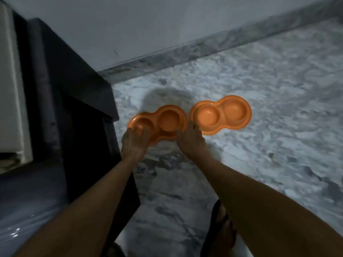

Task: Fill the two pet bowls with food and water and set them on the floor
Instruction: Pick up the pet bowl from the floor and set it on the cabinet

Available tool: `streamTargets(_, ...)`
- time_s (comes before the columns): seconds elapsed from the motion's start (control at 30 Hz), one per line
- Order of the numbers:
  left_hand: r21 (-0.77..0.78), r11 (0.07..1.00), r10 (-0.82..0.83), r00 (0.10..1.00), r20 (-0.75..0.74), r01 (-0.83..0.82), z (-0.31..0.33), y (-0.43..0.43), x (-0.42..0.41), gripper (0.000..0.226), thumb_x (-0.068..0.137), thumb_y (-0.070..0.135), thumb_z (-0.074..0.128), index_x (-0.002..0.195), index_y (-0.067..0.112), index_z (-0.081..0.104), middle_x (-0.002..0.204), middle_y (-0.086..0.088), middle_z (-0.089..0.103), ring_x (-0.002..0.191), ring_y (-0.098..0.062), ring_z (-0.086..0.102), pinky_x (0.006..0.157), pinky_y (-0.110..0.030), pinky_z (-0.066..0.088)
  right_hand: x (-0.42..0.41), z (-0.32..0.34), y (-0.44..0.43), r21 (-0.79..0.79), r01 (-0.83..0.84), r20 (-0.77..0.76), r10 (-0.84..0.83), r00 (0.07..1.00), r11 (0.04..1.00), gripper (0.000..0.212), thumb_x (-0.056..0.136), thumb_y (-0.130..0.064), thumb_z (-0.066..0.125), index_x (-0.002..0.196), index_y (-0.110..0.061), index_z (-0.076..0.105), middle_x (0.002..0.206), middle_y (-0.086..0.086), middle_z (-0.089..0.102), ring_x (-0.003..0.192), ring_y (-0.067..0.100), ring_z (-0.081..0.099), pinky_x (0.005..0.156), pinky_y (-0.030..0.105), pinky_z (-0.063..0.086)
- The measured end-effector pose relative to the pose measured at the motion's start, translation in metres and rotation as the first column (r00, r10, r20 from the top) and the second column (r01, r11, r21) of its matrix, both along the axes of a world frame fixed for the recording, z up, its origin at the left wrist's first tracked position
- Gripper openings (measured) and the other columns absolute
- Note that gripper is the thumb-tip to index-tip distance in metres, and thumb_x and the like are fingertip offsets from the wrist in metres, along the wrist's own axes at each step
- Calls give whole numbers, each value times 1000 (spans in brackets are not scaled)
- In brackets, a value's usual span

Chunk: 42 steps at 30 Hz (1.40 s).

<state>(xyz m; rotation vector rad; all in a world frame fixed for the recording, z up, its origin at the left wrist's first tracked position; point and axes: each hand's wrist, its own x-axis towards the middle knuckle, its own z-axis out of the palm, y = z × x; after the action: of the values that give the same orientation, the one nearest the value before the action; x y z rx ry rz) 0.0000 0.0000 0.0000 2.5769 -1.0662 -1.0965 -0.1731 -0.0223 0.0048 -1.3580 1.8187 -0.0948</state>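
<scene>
Two orange double pet bowls lie side by side on the marble floor. The left bowl (167, 121) is held at both ends: my left hand (134, 140) grips its left rim with fingers over the left cup, and my right hand (191, 140) grips its right rim. The right bowl (220, 115) sits free just beyond my right hand, nearly touching the left bowl. All the cups look plain orange inside; I cannot tell whether any hold water or food. The picture is blurred.
A dark cabinet or counter (74, 101) rises at the left, close to the left bowl. A grey wall and marble skirting (185, 51) run behind the bowls. My sandalled foot (222, 230) stands at the bottom. Marble floor (269, 145) spreads to the right.
</scene>
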Motion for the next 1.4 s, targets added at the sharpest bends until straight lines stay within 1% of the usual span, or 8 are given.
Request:
streamTargets(0.2, 118, 893, 443, 894, -69, -434, -96, -8, 30, 82, 89, 53, 58, 144, -3, 35, 146, -25, 44, 132, -40, 46, 108, -42, 41, 17, -91, -17, 139, 294, 109, -309, 945, 946, 68, 100, -41, 47, 149, 0, 25, 151, 23, 35, 137, 39, 39, 108, 44, 33)
streamTargets(0.33, 117, 801, 598, 784, -166, -587, -137, -15, 48, 106, 60, 67, 69, 141, 6, 40, 133, -19, 57, 112, -41, 62, 95, -52, 53, 22, -120, -31, 173, 436, 125, -458, 880, 883, 75, 97, -45, 52, 149, 1, 26, 152, 22, 35, 138, 38, 39, 108, 43, 34)
streamTargets(0.67, 69, 795, 607, 785, -124, -603, -125, -16, 28, 54, 75, 23, 68, 123, 2, 55, 123, -19, 58, 100, -37, 65, 82, -51, 59, 7, -109, -29, 216, 523, 102, -552, 828, 824, 71, 83, -40, 68, 138, -3, 43, 134, 19, 54, 122, 38, 54, 100, 46, 48)
streamTargets(0.87, 4, 805, 590, 799, -112, -594, -21, 0, 0, 56, 72, 27, 67, 121, 0, 61, 121, -19, 63, 98, -35, 66, 76, -37, 57, -20, 1, -15, 237, 567, 95, -599, 795, 789, 71, 79, -44, 69, 134, -4, 46, 132, 21, 53, 119, 39, 54, 98, 44, 48)
streamTargets(0.97, -41, 797, 596, 795, -116, -603, 65, 7, -17, 49, 74, 27, 65, 113, -2, 65, 117, -24, 65, 101, -37, 66, 84, -41, 58, -32, 89, -11, 226, 591, 123, -625, 771, 774, 69, 75, -44, 68, 129, -6, 49, 128, 20, 54, 117, 39, 54, 100, 46, 47)
streamTargets(1.13, -77, 774, 618, 776, -130, -629, 237, 22, -47, 46, 84, 16, 62, 125, -4, 55, 130, -27, 52, 110, -40, 57, 84, -34, 47, -52, 248, 8, 210, 618, 170, -651, 740, 758, 77, 57, -55, 61, 120, -10, 54, 114, 16, 62, 109, 37, 59, 94, 52, 50)
streamTargets(1.27, -112, 758, 618, 763, -190, -642, 363, 47, -59, 48, 84, 17, 62, 126, -5, 53, 130, -28, 50, 107, -42, 55, 92, -44, 50, -61, 378, 29, 151, 628, 236, -645, 727, 763, 51, 72, -43, 69, 109, -10, 57, 101, 12, 65, 96, 33, 63, 86, 51, 55)
streamTargets(1.4, -190, 724, 611, 745, -267, -663, 457, 71, -58, 59, 74, 27, 65, 125, -1, 55, 125, -26, 56, 112, -42, 55, 96, -47, 50, -56, 476, 53, 80, 644, 287, -636, 716, 761, 67, 62, -47, 66, 119, -13, 56, 110, 12, 64, 102, 34, 62, 89, 52, 53)
